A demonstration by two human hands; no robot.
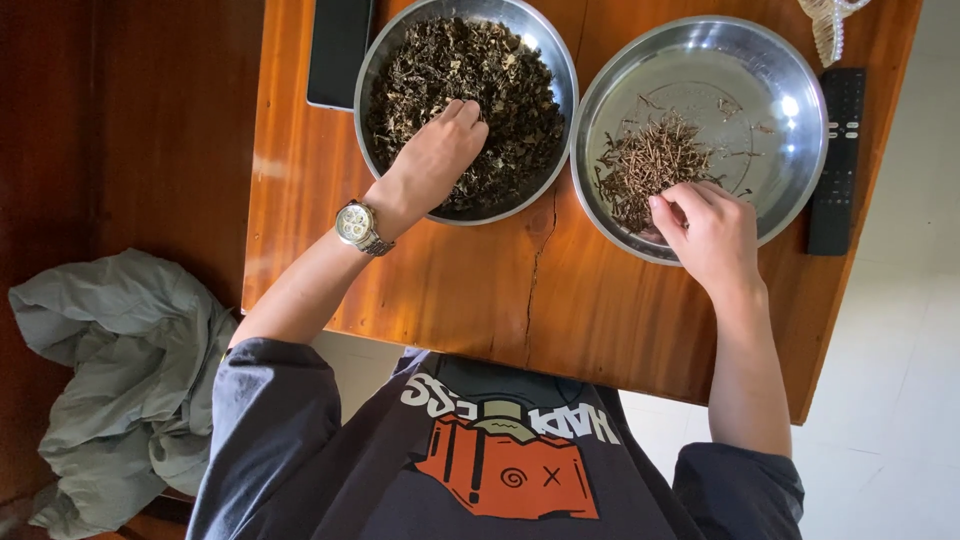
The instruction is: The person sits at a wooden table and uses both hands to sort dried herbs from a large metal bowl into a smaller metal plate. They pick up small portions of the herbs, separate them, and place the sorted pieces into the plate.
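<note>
Two round steel bowls stand side by side on a wooden table [470, 300]. The left bowl [371, 60] is heaped with dark dried leaves [520, 90]. My left hand [437, 152], a watch on its wrist, reaches into those leaves with the fingers curled down among them. The right bowl [800, 130] holds a small pile of thin brown stems [645, 160]. My right hand [708, 232] rests over the near rim of that bowl, fingertips pinched together next to the stems; whether a stem is between them cannot be seen.
A black remote control [836, 160] lies right of the right bowl near the table edge. A dark phone [338, 50] lies left of the left bowl. A clear hair clip [830, 25] sits at the top right. A grey-green garment [120, 370] is bunched at the left, below the table.
</note>
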